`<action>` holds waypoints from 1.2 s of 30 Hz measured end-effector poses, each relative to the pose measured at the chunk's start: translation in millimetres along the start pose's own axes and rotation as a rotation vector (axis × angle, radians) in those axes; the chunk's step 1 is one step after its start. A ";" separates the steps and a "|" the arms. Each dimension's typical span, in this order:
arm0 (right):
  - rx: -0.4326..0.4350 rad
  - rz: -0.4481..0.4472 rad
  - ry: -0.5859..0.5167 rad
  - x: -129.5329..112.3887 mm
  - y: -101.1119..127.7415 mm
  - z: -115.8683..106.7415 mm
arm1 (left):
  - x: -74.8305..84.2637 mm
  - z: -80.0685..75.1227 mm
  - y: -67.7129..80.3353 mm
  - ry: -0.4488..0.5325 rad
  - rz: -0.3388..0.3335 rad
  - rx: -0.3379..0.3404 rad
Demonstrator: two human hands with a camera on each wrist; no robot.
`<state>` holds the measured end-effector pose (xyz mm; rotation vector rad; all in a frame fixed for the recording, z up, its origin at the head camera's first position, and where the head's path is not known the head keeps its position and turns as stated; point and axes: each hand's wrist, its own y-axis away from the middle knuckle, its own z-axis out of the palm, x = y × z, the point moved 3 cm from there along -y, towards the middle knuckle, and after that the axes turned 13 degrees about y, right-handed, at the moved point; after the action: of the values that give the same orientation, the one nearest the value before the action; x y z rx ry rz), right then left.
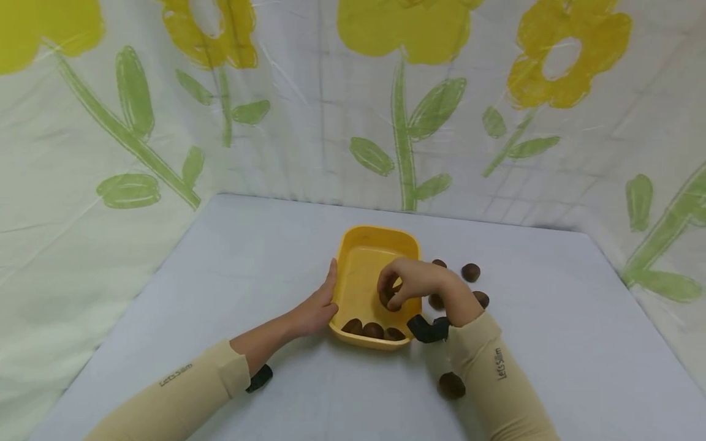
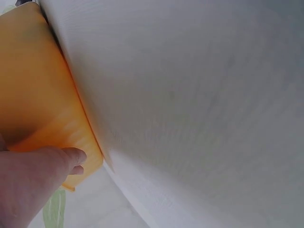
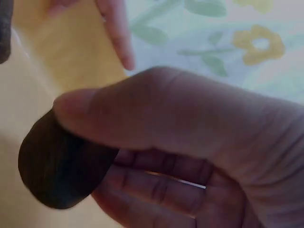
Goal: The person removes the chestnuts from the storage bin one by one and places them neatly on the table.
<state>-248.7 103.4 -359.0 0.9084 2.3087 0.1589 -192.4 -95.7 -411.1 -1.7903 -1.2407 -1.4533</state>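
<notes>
Nearest the camera in the head view, beige sleeves enter from the bottom; mid-frame, the right hand pinches a brown nut over the right half of a yellow tray, its long axis running up the frame, while the left hand, fingers extended, touches its left side. In the left wrist view, that hand meets the tray's outer wall at lower left. In the right wrist view, the nut juts leftward from the thumb's tip, far closer to the right hand than the left.
</notes>
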 end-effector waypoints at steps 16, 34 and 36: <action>0.245 0.008 -0.039 29.7 57.9 -36.4 | 0.4 0.3 -0.4 0.009 -0.022 -0.006; 0.432 0.221 -0.021 89.7 104.5 -49.6 | -1.7 0.8 -0.8 0.020 -0.029 -0.004; 0.438 0.234 -0.001 97.5 109.8 -49.0 | -2.0 1.1 -0.5 0.027 -0.023 -0.007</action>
<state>-270.0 255.0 -335.5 1.3940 2.2700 -0.2607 -192.3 -95.2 -413.4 -1.7603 -1.2475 -1.4913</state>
